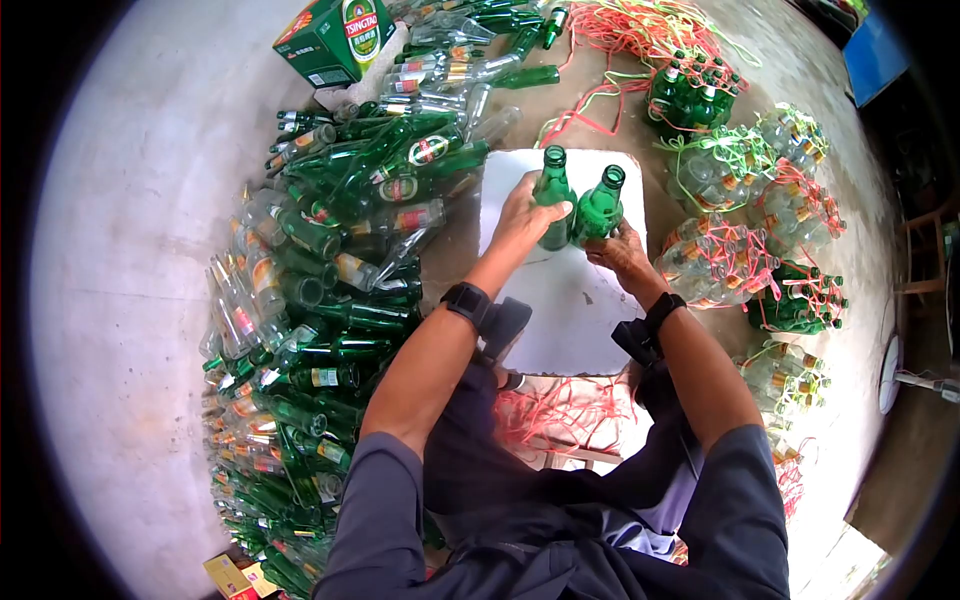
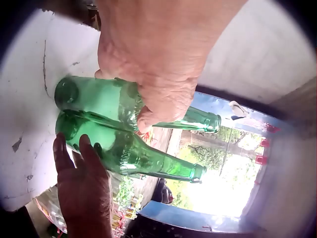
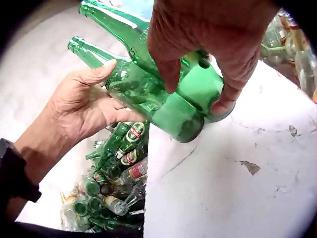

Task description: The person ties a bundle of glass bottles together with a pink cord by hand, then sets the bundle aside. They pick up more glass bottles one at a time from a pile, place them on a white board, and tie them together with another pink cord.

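Note:
Two empty green glass bottles stand side by side, their bases close over a worn white board [image 1: 565, 320]. My left hand [image 1: 520, 215] grips the left bottle [image 1: 556, 190] round its body, thumb across the front. The right bottle [image 1: 600, 208] is held low on its body by my right hand [image 1: 627, 258] and tilts a little. In the left wrist view both bottles lie against each other, and raised letters show on the right hand's bottle [image 2: 126, 156]. From the right wrist, fingers [image 3: 228, 96] and thumb straddle that bottle near its base.
A large heap of loose green and clear bottles [image 1: 330, 240] fills the floor to the left. Bundles of bottles tied with string [image 1: 720, 260] stand to the right. Tangled red string [image 1: 640, 35] lies beyond the board, and a green beer box [image 1: 335, 40] sits at the far left.

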### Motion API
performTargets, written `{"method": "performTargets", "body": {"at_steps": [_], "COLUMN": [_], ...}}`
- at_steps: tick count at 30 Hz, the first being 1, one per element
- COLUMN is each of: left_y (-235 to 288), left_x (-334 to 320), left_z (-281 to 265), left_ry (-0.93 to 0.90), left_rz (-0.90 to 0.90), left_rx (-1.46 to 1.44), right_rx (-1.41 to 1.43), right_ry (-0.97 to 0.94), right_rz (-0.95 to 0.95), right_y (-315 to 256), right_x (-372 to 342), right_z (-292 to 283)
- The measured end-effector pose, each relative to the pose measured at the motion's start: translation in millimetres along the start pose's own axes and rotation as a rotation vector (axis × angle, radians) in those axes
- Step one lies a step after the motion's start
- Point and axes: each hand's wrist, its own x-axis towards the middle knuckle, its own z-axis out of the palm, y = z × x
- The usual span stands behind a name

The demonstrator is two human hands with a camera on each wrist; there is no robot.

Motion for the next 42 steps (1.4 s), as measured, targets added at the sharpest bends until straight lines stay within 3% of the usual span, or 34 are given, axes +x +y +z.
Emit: {"method": "performTargets", "body": {"at_steps": [8, 16, 23, 30, 31, 33, 37, 38, 39, 41, 42], "left_y": [3, 5, 3, -3, 5, 18, 30, 0, 4, 18, 59], "left_x": [-4, 7, 2, 1, -1, -6, -23, -12, -9, -19, -40], "left_z": [6, -3, -10, -12, -16, -26, -48, -51, -63, -94, -111], "left_ry": [-0.001, 0.038, -0.007, -0.025, -0.012, -0.093, -0.081, 0.099, 0.114, 0.151, 0.188], "left_rz": [0.122, 0.13, 0.156, -0.036, -0.037, -0.205, -0.245, -0.02, -0.028, -0.056, -0.171], "left_rx": [0.133, 0.225, 0.171, 0.411, 0.411, 0.368, 0.265, 0.48, 0.484, 0.068, -0.081], "right_rx": [-0.071, -0.432, -0.385, -0.381, -0.385, -0.415, -0.422, -0.408, -0.341, -0.174, -0.182], "right_ry": [-0.086, 0.049, 0.033, 0.063, 0.051, 0.083, 0.097, 0.088, 0.045, 0.016, 0.042], "right_rz": [-0.021, 0.013, -0.037, 0.025, 0.023, 0.07, 0.146, 0.166, 0.137, 0.127, 0.141], "right_y": [-10, -19, -17, -7, -7, -3, -1, 1, 6, 3, -2], "right_x": [-2, 8, 8, 6, 6, 7, 7, 9, 10, 5, 0], "right_z": [-1, 11, 15, 12, 12, 10, 2, -3, -12, -19, -16]}}
